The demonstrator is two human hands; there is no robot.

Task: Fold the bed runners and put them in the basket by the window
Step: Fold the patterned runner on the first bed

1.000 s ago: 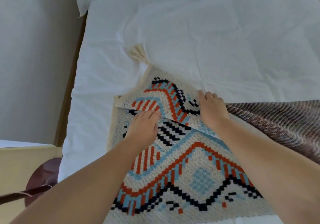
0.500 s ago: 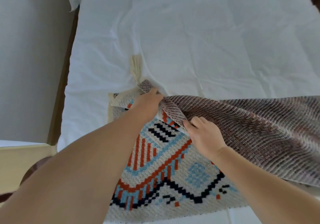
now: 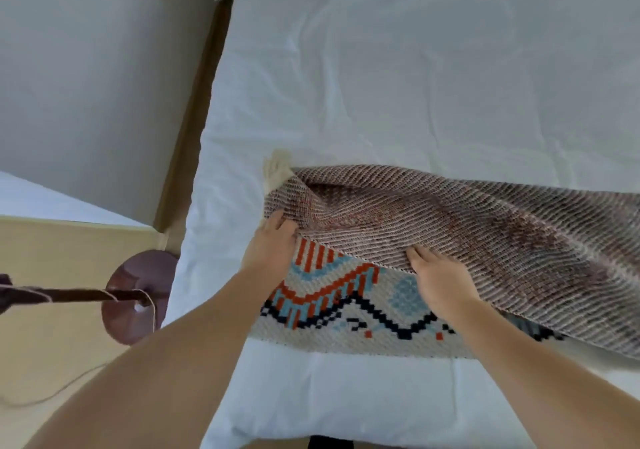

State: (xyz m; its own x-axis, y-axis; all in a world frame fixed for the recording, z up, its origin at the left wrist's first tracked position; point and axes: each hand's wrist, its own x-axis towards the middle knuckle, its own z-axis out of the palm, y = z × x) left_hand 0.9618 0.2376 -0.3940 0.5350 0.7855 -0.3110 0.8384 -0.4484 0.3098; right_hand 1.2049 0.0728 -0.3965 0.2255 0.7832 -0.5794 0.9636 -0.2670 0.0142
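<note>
Crosswise, the bed runner (image 3: 450, 226) spans the bed (image 3: 381, 84), tassel (image 3: 277, 168) leftward.

The bed runner (image 3: 485, 240) runs off the right edge, its fold hiding fingertips of left hand (image 3: 272, 246) and right hand (image 3: 438, 277).

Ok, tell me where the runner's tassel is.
In the head view the cream tassel lies left of centre on the white sheet, poking out at the bed runner's folded far corner, just beyond the left hand.
</note>
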